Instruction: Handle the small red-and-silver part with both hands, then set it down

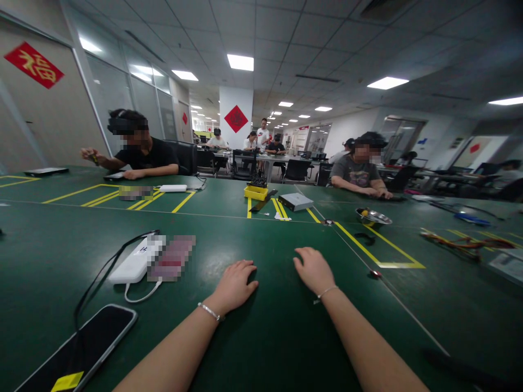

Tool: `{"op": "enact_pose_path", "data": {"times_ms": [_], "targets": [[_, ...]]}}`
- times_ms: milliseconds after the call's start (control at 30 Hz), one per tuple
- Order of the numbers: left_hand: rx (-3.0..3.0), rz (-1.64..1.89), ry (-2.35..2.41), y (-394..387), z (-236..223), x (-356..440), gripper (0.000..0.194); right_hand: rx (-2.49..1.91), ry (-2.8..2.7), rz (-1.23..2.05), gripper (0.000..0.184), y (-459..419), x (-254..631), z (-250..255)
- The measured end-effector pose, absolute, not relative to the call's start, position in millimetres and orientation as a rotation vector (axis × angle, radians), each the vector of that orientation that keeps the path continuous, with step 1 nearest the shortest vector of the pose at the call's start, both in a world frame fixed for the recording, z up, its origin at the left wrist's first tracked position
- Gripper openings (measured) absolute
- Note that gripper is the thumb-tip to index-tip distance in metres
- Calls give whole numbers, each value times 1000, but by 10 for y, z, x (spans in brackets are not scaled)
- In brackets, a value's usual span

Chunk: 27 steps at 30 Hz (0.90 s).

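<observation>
My left hand [235, 286] rests on the green tabletop [273, 337] with its fingers loosely extended and nothing in it. Across a gap, my right hand [314, 268] is over the table too, its thumb apart from the fingers and nothing held. To the left of my left hand lies a white power bank [137, 261], beside a blurred-out reddish object [171, 258]. A short white cable [143, 299] runs from the power bank towards that object. Nearer to me is a dark-screened phone [87, 345] with a yellow sticker at its lower end.
Yellow tape lines [402, 265] mark the table. Farther back stand a yellow bin [256, 193], a grey box [296, 202] and a metal bowl [373, 216]. Bundled wires [453, 243] lie at right. Two people sit across the table, left and right.
</observation>
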<state>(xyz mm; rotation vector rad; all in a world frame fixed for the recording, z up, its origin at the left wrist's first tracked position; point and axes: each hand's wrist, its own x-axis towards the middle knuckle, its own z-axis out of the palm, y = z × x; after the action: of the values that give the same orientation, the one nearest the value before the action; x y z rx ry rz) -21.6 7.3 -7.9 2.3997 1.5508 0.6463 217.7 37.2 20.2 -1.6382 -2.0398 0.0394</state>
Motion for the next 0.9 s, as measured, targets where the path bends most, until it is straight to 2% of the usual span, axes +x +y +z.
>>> {"op": "enact_pose_path", "data": {"times_ms": [100,267,333,533,900], "targets": [[2409,655,1538,64,-73,-222,38,-2190,-1623,-303,43,445,2844,281],[2401,644,1548,49,-61,-218,38,-2636,-1072,-81,62,370,3567,148],[2394,631,1549,42,-48,-220,38,-2662,-1070,-26,62,364,3641,82],[2383,618,1536,28,-16,-226,38,-2635,-1180,13,43,427,3690,30],[2400,606,1537,33,-6,-226,38,-2668,-1180,60,43,413,3581,119]]}}
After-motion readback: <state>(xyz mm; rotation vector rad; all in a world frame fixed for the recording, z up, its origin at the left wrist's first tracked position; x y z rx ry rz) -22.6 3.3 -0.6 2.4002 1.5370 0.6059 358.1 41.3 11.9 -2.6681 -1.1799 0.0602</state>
